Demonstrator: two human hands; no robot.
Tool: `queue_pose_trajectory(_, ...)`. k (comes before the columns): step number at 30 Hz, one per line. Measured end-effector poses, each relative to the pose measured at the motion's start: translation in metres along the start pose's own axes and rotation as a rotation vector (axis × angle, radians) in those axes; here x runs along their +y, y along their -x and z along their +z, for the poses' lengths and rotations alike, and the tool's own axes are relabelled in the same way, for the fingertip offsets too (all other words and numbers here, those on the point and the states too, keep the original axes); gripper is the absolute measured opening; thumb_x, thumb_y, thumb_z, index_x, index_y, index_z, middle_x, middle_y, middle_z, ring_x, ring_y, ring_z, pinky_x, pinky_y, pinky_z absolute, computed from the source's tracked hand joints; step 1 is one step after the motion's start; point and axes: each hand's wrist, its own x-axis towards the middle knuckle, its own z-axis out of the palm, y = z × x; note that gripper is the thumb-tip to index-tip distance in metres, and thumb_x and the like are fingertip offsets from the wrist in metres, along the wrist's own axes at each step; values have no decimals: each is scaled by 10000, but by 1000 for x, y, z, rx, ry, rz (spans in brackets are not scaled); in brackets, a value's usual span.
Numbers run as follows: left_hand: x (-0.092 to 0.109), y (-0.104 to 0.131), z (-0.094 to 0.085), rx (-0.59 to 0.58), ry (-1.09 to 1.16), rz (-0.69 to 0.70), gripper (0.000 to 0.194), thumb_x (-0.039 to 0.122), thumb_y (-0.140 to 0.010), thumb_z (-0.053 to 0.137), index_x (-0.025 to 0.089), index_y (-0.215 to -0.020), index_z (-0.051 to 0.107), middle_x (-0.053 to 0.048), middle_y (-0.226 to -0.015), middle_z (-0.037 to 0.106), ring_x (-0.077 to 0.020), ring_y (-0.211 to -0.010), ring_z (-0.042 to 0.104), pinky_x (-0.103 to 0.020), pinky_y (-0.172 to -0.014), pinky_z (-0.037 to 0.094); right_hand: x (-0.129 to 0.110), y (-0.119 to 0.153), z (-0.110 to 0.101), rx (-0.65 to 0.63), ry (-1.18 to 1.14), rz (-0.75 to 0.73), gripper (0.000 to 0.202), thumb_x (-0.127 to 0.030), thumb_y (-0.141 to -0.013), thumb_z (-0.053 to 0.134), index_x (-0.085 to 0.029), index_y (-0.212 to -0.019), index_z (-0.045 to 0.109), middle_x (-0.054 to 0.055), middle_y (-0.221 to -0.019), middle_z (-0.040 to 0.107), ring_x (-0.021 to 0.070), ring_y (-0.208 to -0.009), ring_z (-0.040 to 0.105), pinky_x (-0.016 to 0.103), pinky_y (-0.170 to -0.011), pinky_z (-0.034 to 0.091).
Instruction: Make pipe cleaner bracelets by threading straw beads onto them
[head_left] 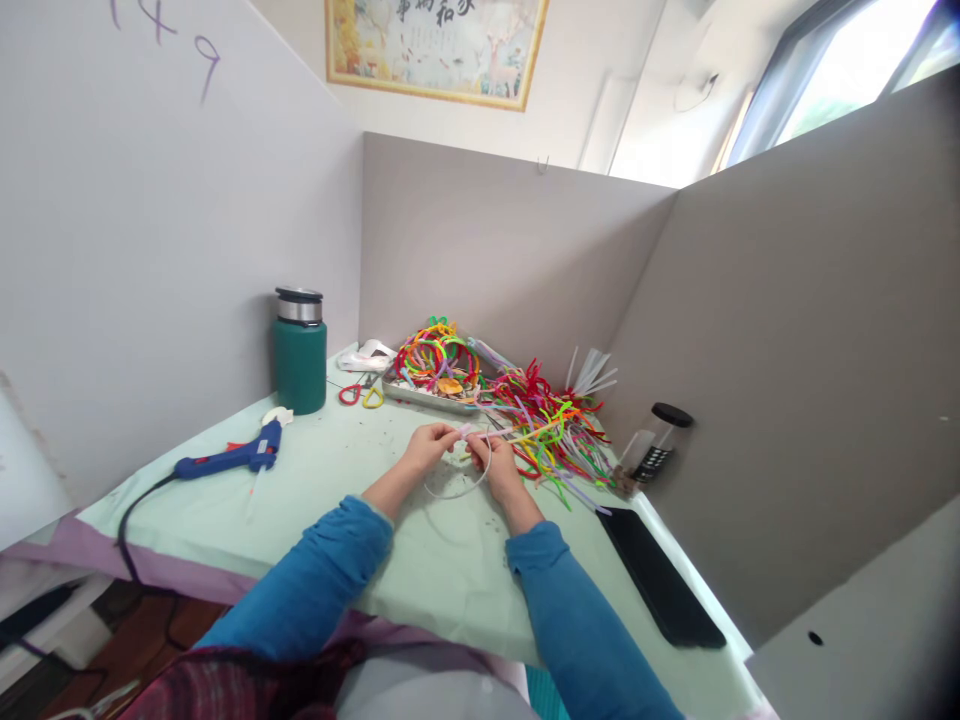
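Note:
My left hand and my right hand are close together over the middle of the table. Both have their fingers pinched on a pale pink strip that runs between them. A thin white loop hangs below the fingertips, its ends meeting near my right hand. Just beyond my hands lies a tangled pile of colourful fuzzy stems. A metal tray behind them holds coloured rings and small pieces.
A blue glue gun with its cord lies at the left. The green bottle, red-handled and yellow-handled scissors stand or lie farther back. At the right are a black flat object and a clear container. Grey partitions surround the table.

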Motion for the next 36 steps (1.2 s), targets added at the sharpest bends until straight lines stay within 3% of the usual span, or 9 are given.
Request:
queue_pose_trajectory(15,7,3,1,-17,48,-114,463,630,-598,635,181,-595,523,54,-466,435,-73,-437,327,-223,-442,222,0,-1,0,-8,-5,46,377,-531,-654,721,-167,-683,626,-35,-534,507,92,-466,370,235,-460,277)
queue_pose_trajectory(22,11,6,2,-54,72,-123,491,656,-606,649,183,-593,516,78,-414,347,-66,-411,278,-226,-431,190,0,-1,0,9,-4,40,374,-530,-663,716,-166,-669,632,-18,-558,541,94,-469,381,235,-462,281)
queue_pose_trajectory(30,6,4,2,-11,69,-146,427,584,-649,641,179,-586,520,66,-451,407,-64,-408,297,-224,-434,208,-6,4,0,-54,4,51,342,-492,-675,722,-171,-606,627,-43,-481,473,85,-442,313,241,-459,246)
queue_pose_trajectory(36,3,3,1,23,63,-171,383,529,-674,655,177,-593,527,66,-463,431,-55,-391,279,-226,-429,200,-6,5,0,-81,-5,28,259,-423,-670,754,-171,-701,698,-7,-596,587,91,-484,378,231,-468,275)
